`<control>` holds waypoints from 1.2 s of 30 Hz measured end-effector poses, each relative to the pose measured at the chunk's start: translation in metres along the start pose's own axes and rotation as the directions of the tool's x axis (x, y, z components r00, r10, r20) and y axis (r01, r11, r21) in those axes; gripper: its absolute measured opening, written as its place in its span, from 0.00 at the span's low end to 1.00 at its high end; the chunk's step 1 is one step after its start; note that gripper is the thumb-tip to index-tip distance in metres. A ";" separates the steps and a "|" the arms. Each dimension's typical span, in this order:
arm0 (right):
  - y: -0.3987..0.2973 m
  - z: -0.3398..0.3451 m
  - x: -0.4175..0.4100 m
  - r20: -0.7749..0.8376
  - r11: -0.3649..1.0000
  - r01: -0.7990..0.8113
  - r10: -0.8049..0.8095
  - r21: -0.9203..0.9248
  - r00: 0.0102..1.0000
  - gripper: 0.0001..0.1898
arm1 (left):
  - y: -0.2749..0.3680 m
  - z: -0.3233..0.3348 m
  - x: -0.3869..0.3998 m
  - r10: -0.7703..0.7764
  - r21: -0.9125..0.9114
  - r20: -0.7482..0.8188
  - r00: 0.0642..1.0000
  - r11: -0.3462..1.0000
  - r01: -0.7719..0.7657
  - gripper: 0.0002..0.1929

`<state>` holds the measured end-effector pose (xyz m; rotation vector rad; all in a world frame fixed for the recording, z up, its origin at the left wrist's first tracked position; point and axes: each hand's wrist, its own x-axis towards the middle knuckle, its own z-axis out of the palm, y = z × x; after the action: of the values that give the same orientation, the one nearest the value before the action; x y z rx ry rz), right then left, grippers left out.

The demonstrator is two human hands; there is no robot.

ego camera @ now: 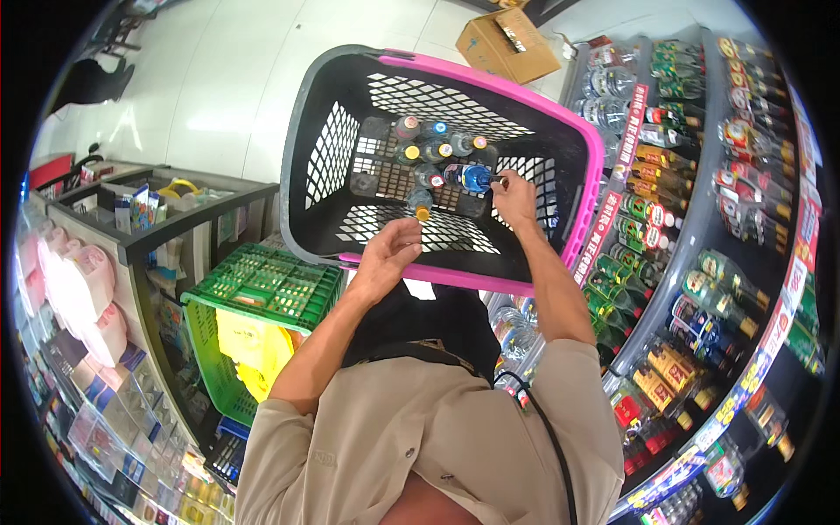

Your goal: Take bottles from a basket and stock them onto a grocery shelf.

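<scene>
A large black plastic basket with a pink rim [594,151] stands before me, with several small bottles on its floor. My right hand [515,200] reaches inside and grips the neck end of a blue bottle [467,177], which lies on its side. Over the basket's near edge is my left hand [390,252], its fingers loosely curled and nothing seen in them. Just beyond those fingertips is a clear bottle with an orange cap [420,202]. Other bottles, among them one with a yellow cap [408,153], are grouped toward the basket's far side.
Shelves of bottled drinks [663,164] line the right side. A cardboard box [508,46] sits on the tiled floor past the basket. At the left are a green crate [262,282] holding yellow items and a dark-framed display bin [197,207].
</scene>
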<state>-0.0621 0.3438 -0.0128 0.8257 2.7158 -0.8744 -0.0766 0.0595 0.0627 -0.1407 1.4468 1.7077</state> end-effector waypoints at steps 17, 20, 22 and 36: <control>-0.062 -0.344 -0.180 -0.012 0.783 0.010 -0.003 0.622 1.000 0.12 | 0.105 0.143 -0.011 0.176 0.578 0.578 0.797 0.601 -0.552 0.43; -0.051 -0.354 -0.196 -0.106 0.768 0.032 0.047 0.640 0.993 0.14 | 0.108 0.165 -0.032 0.271 0.498 0.606 0.748 0.603 -0.623 0.39; -0.043 -0.356 -0.206 -0.180 0.737 0.087 0.048 0.670 0.982 0.14 | 0.106 0.177 -0.044 0.269 0.491 0.604 0.750 0.616 -0.616 0.38; -0.001 -0.360 -0.232 -0.398 0.689 0.236 0.083 0.686 0.914 0.17 | 0.089 0.216 -0.071 0.229 0.453 0.627 0.744 0.669 -0.589 0.41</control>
<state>0.1326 0.4469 0.3543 1.1201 2.7061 -2.1025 0.0000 0.2094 0.2393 1.0565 1.6001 1.3256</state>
